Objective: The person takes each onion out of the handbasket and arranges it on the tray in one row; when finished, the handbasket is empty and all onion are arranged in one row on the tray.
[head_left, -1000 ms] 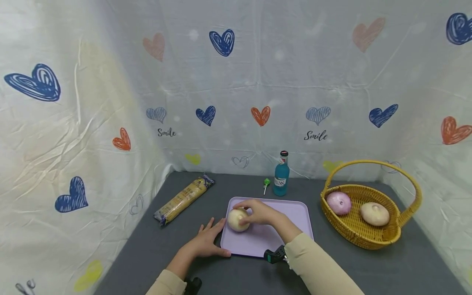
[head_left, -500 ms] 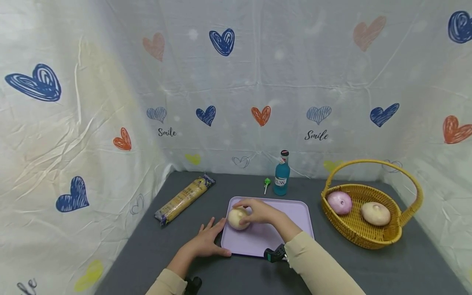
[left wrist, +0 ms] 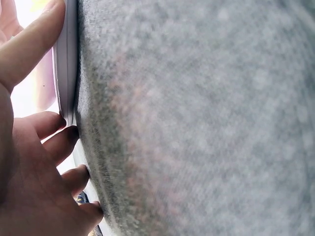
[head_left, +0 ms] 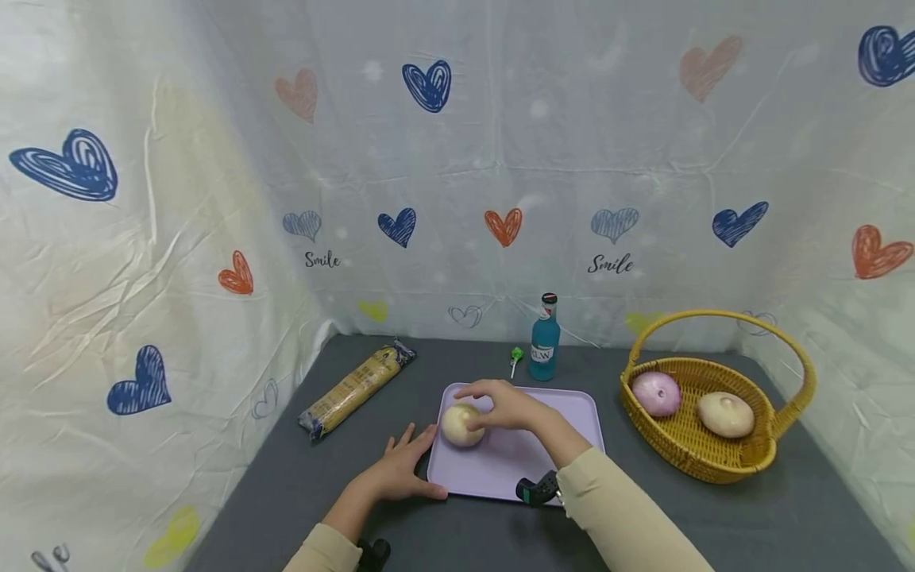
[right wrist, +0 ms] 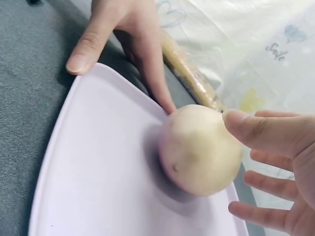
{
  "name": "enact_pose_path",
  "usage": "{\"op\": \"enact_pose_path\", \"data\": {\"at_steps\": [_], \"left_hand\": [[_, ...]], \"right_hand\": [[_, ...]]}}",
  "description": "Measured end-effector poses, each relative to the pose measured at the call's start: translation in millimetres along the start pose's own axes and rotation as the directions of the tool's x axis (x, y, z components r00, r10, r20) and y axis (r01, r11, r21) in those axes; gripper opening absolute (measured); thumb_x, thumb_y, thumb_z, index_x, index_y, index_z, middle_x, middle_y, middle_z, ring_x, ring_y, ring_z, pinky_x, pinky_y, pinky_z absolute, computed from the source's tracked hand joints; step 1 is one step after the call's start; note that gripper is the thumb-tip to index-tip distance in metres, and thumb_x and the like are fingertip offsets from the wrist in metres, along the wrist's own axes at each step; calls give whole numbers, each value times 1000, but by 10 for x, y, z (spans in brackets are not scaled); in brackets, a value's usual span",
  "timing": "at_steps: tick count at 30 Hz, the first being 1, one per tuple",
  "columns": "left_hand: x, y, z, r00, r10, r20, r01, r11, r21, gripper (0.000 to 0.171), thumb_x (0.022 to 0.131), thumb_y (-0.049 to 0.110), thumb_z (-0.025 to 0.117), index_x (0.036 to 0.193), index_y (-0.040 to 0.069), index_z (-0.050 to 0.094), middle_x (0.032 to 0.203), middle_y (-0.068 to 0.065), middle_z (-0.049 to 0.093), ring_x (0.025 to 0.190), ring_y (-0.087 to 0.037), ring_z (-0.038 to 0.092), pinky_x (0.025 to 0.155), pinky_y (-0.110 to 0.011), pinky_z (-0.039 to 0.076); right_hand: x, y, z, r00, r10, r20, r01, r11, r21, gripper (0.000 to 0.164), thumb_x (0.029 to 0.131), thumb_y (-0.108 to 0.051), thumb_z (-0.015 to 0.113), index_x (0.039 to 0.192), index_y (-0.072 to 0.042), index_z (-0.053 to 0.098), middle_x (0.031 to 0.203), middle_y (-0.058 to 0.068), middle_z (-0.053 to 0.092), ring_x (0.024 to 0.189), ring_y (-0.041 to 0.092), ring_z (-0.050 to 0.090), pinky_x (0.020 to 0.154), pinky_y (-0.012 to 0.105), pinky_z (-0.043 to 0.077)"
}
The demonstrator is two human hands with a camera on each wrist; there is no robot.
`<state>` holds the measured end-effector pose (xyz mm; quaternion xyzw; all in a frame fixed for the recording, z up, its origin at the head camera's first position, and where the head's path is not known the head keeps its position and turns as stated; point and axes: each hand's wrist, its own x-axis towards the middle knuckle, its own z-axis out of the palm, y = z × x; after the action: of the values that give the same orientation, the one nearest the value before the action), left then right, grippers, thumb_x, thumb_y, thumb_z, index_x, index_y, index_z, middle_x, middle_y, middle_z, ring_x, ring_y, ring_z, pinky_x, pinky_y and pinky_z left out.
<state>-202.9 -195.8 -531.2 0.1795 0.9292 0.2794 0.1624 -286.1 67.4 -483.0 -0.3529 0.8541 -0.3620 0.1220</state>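
Note:
A pale, round onion (head_left: 461, 425) sits at the left side of the lilac tray (head_left: 532, 465). My right hand (head_left: 506, 407) is just over its right side. In the right wrist view the fingers of the right hand (right wrist: 283, 167) are spread and nearly straight, with the thumb tip overlapping the edge of the onion (right wrist: 199, 152). My left hand (head_left: 400, 470) rests at the tray's near left corner, fingers spread along the left side and thumb on the front rim. In the left wrist view, fingertips of the left hand (left wrist: 29, 162) meet the tray's edge (left wrist: 69, 64).
A yellow wicker basket (head_left: 696, 469) on the right holds a purple onion (head_left: 657, 394) and a pale one (head_left: 725, 415). Behind the tray stand a blue bottle (head_left: 544, 345) and a green lollipop (head_left: 516, 357). A noodle packet (head_left: 357, 389) lies at the left.
My right hand has loosened and risen slightly from the onion, which stays in place on the tray. The left hand has kept its position.

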Motion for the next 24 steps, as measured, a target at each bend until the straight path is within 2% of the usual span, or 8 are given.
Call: {"op": "enact_pose_path", "data": {"at_steps": [9, 14, 19, 24], "left_hand": [[0, 3, 7, 1000, -27, 14, 27, 1000, 4, 116, 75, 59, 83, 161, 11, 23, 167, -11, 25, 155, -45, 6, 118, -73, 3], [-8, 16, 0, 1000, -25, 15, 25, 1000, 0, 115, 75, 58, 83, 162, 11, 24, 167, -12, 26, 155, -45, 6, 118, -73, 3], [-15, 20, -4, 1000, -16, 12, 17, 1000, -1, 115, 75, 57, 83, 161, 11, 24, 167, -12, 26, 155, -46, 6, 118, -73, 3], [-18, 16, 0, 1000, -18, 8, 18, 1000, -4, 115, 74, 57, 83, 161, 11, 24, 167, -11, 26, 155, -45, 6, 118, -73, 3]], "right_hand": [[-45, -53, -120, 1000, -16, -26, 17, 999, 28, 54, 87, -21, 81, 137, -11, 63, 143, 7, 60, 131, 34, 55, 95, 51, 56], [-85, -82, -182, 999, -13, -29, 14, 999, 37, 53, 86, -20, 82, 135, -12, 64, 141, 7, 61, 131, 33, 56, 94, 49, 57], [-130, -112, -254, 999, -10, -44, 10, 1000, 4, 49, 88, -19, 80, 134, -18, 66, 140, 4, 62, 131, 30, 57, 93, 44, 58], [-180, -155, -338, 998, -29, -55, 28, 999, -17, 49, 88, -16, 79, 135, -16, 65, 141, 5, 61, 132, 29, 56, 93, 44, 58]]}}
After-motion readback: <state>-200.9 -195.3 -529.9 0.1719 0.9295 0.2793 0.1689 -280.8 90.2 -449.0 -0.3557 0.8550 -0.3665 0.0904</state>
